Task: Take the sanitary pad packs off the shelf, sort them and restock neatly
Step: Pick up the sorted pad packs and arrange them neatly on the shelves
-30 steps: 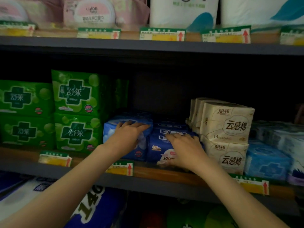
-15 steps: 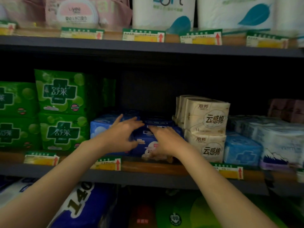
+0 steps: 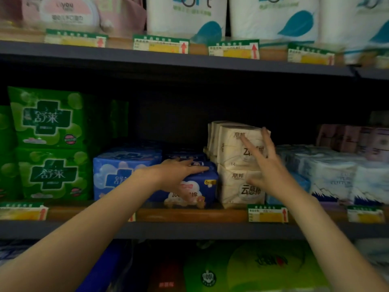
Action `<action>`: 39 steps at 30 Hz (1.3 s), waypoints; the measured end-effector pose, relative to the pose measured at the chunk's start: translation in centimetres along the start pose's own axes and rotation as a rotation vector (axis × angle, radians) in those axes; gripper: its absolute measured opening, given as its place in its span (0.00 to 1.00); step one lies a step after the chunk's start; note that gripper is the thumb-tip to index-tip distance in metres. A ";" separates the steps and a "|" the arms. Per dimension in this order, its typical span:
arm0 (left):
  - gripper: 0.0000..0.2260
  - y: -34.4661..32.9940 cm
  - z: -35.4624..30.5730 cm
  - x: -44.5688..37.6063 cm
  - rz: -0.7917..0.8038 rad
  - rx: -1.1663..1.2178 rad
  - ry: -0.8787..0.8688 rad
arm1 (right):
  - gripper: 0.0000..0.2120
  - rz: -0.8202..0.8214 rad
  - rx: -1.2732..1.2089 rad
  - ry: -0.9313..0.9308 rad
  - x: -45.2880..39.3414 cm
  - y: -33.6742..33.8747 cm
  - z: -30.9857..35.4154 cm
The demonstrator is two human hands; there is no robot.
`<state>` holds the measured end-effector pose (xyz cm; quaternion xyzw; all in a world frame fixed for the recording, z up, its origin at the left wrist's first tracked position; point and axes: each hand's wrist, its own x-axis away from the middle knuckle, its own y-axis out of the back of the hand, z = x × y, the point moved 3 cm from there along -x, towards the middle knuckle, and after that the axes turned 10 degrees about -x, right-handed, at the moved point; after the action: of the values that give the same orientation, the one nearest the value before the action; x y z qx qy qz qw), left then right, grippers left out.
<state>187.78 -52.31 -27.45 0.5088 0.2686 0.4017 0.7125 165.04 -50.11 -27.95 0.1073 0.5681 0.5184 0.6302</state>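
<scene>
Head camera looks at a store shelf (image 3: 189,216) at about chest height, with both bare forearms reaching in from the lower corners. The left hand (image 3: 179,173) lies palm down, fingers straight and together and pointing to the right, resting flat on top of the dark blue pad pack (image 3: 197,186) that stands at the shelf's front edge; nothing is gripped, the fingers only lie along the pack's upper edge. The right hand (image 3: 263,165) is raised with its back to the camera and its fingers spread wide and upward, in front of the cream packs (image 3: 233,144), which stand two high just right of the dark blue pack. Its fingertips (image 3: 265,131) reach the top right corner of the upper cream pack, and the thumb points left across the lower one; whether the palm touches the packs cannot be told, and the hand is blurred. It holds nothing. Left of the dark blue pack, touching it, stands a light blue pad pack (image 3: 120,171), and further left the green packs (image 3: 52,144) are stacked in two layers. To the right of the cream stack sit white and blue packs (image 3: 336,175). Green and yellow price tags (image 3: 267,213) line the shelf lip.
</scene>
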 end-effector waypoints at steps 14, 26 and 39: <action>0.36 -1.3 -0.2 1.5 -0.252 -0.271 0.142 | 0.52 -0.076 0.056 -0.050 -0.3 -0.4 0.9; 0.37 0.6 -2.5 1.7 -0.454 0.299 0.189 | 0.54 -0.131 -0.027 -0.092 0.6 -1.7 1.7; 0.32 -0.5 -5.0 -1.9 -0.311 0.147 0.227 | 0.50 -0.136 0.004 -0.026 0.5 -2.0 0.4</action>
<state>182.95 -51.48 -29.68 0.4633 0.4512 0.3212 0.6918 166.29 -50.42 -29.58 0.0764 0.5668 0.4720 0.6709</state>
